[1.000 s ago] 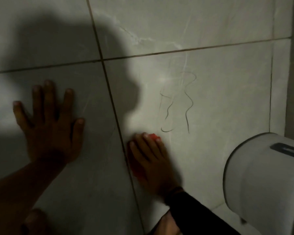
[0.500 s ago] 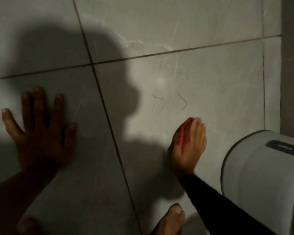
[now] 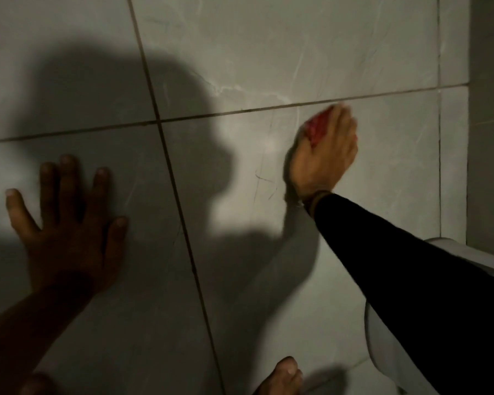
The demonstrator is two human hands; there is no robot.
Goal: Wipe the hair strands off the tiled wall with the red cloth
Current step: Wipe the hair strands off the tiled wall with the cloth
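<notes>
Grey tiled wall [image 3: 340, 47] fills our view, where our right hand [image 3: 324, 155] presses the bunched red cloth [image 3: 317, 129] under closed fingers, faint hair strands [image 3: 264, 179] lying near at its seven o'clock, our left hand [image 3: 69, 220] splayed flat, well apart.

You face a wall of large pale grey tiles [image 3: 311, 47] with faint marble veining, split by thin dark grout lines [image 3: 171, 178] that run slanted across your view. A corner [image 3: 468, 138] closes the wall at the right, where the adjoining surface falls into darker shade. Light comes from behind you, bright on the middle tiles and casting a broad, soft-edged shadow [image 3: 120, 115] over the left half (its outline is blurred). At lower right a rounded white fixture [image 3: 382, 346] stands close to the wall.
</notes>
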